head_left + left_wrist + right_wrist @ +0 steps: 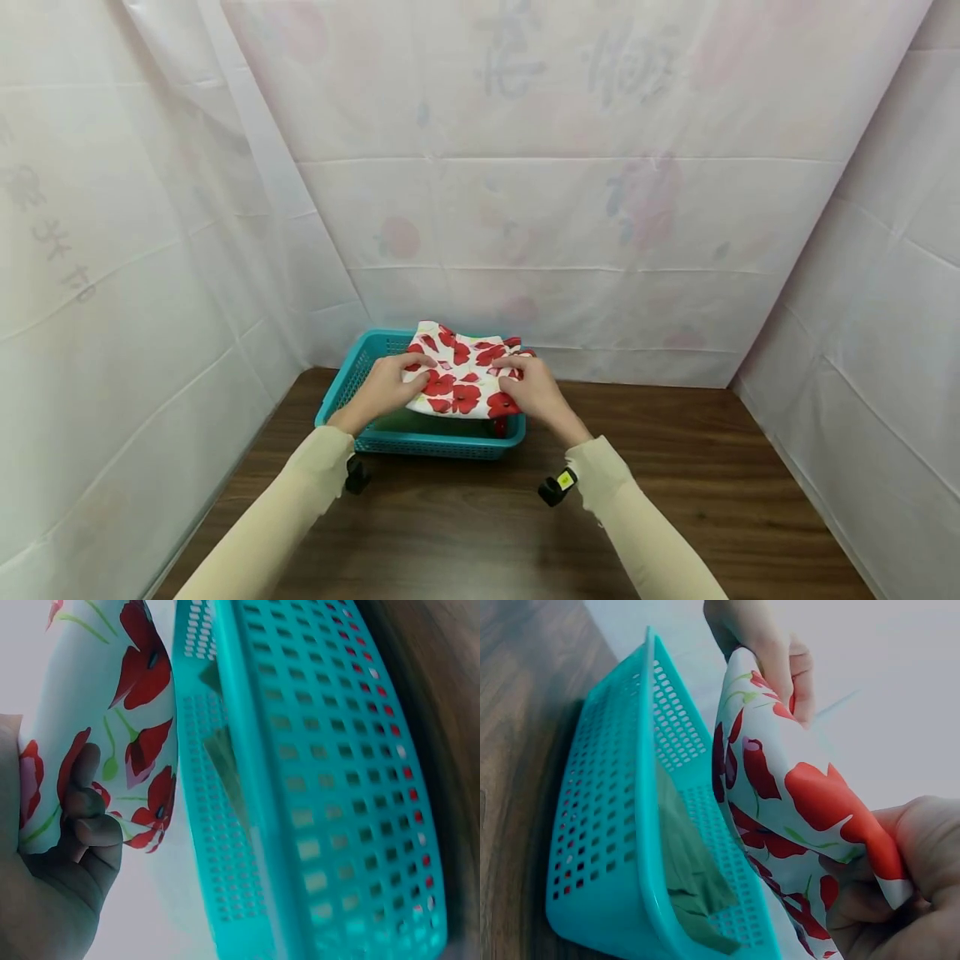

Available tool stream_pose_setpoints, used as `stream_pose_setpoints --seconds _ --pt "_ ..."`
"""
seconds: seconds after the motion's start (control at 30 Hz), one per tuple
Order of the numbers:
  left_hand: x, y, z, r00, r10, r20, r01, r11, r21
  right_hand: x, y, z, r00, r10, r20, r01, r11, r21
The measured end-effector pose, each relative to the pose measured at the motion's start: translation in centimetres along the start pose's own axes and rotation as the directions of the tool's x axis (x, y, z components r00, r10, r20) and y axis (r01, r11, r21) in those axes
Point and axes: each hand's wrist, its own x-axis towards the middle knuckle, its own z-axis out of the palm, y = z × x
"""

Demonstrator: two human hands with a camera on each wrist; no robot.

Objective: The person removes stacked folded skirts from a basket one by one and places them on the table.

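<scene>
A white cloth with red poppies (465,398) is stretched between both hands above a teal plastic basket (435,446). My left hand (386,385) grips its left side, with fingers curled under the fabric in the left wrist view. On the other side my right hand (534,390) pinches the cloth between thumb and fingers, a fold of it bunched there in the right wrist view. Beneath, a green cloth (690,870) lies inside the basket, partly hidden by the rim. More red and white shows through the basket's holes.
The basket stands at the back of a dark wooden table (450,525), close to a white printed curtain (570,217). Similar white sheets hang to the left and right. Each wrist wears a small black camera, such as the one on the right (555,487).
</scene>
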Motion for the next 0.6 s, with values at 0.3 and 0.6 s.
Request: stream_pose_setpoints --seconds 0.3,0.6 --pt "0.6 2.5 1.4 0.999 0.045 -0.025 -0.046 0.998 -0.044 -1.7 1.1 -2.8 0.999 -0.018 -0.037 0.018 1.000 -0.002" --pt "1.7 5.6 3.4 0.990 0.137 -0.035 -0.140 0.988 -0.067 -4.0 2.1 -6.4 0.996 -0.053 -0.077 0.050 0.998 -0.043"
